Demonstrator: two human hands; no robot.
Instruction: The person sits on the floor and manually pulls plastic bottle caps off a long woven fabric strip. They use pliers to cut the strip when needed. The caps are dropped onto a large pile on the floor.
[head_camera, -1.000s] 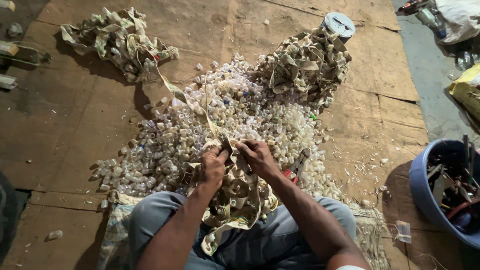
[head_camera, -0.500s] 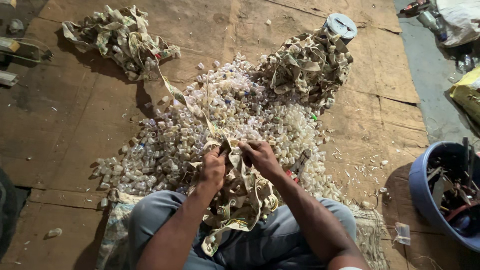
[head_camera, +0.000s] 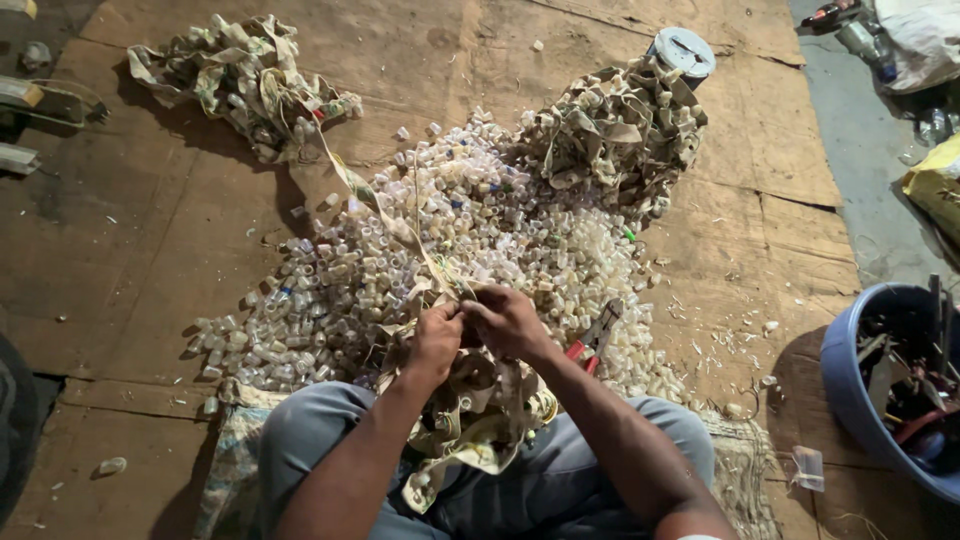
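Centre of the frame, just below the middle: the perforated strip (head_camera: 470, 395), a pale, crumpled band full of punched holes, lies bunched in my lap and runs up between my two hands. My left hand (head_camera: 436, 338) is closed in a fist on the strip; my right hand (head_camera: 507, 320) is closed on it too, fingers curled, and the two hands touch over the same spot. From there a thin length of the strip leads toward the upper left of the frame, across the heap of small pale caps (head_camera: 400, 270) that spreads over the floor right in front of my knees, to a tangled pile of strip (head_camera: 240, 80) at the upper left. A second tangled pile (head_camera: 610, 135) sits at the upper right edge of the caps, with a round grey spool (head_camera: 683, 48) just behind it. Red-handled pliers (head_camera: 592, 338) lie on the caps just right of my right forearm. The cardboard sheeting (head_camera: 120, 260) covers the floor under everything. At the right edge of the frame stands a blue tub (head_camera: 850, 385) holding dark tools, well apart from my hands.
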